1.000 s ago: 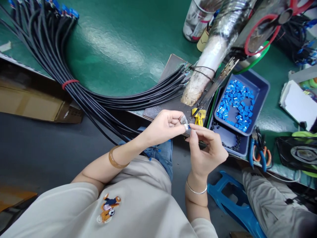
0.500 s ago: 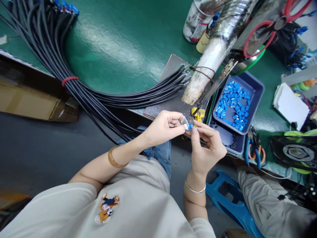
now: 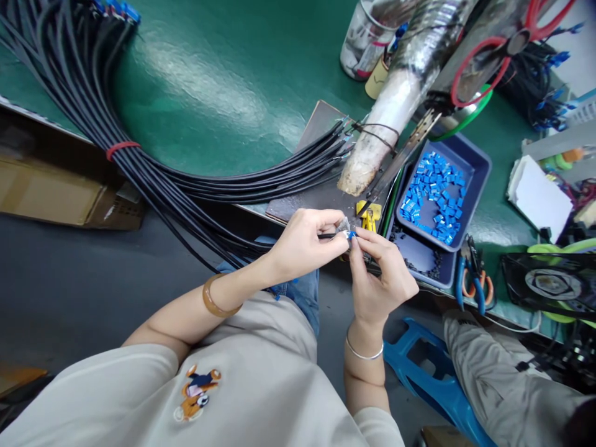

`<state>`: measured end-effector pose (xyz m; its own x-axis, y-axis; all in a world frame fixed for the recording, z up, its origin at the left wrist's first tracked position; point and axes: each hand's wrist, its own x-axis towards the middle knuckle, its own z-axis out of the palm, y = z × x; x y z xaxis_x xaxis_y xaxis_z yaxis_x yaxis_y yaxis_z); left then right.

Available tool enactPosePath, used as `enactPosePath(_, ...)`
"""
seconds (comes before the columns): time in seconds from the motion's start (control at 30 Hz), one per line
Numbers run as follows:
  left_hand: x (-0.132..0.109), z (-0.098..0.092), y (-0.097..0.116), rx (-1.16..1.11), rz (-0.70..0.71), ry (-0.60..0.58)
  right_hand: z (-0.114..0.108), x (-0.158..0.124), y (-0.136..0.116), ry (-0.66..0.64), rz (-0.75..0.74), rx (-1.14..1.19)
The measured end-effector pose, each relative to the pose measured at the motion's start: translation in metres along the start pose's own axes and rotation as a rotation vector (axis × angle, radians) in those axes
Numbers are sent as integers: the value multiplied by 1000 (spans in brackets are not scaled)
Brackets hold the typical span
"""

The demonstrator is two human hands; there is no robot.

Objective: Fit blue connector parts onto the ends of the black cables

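Black cables (image 3: pixel 144 169) (bound with a red tie (image 3: pixel 121 148)) are draped across the front edge of a green bench (image 3: pixel 209 81). Over that edge, a cable end (image 3: pixel 327 236) is pinched in the left hand (image 3: pixel 307 243); at its tip, a blue connector (image 3: pixel 352 234) is gripped by the right hand (image 3: pixel 380 276). Joining seems in hand; steady alignment is probably called for. Rightward, by the same edge, blue pieces (image 3: pixel 433 194) are held in a tray (image 3: pixel 482 169).

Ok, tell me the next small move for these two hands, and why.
Perhaps the right hand should press the blue connector gently toward the left hand: the right pinches that connector, and the left holds a black cable lined up with it. Whether it is seated, I can't tell.
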<state>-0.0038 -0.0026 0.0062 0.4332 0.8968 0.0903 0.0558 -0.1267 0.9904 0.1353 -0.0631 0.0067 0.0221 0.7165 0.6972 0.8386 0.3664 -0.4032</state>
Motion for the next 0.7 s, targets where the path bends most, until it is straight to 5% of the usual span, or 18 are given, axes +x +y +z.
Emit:
enactPosePath(0.37,1,-1,0,-112,-93,-51,3,-4,-1,32,77,45)
enactPosePath(0.57,2,1,2,-23,-77,17,-5,-4,-5,438,96,218)
enactPosePath(0.7,5,1,1,-14,-75,32,-5,-4,-1,360,174,256)
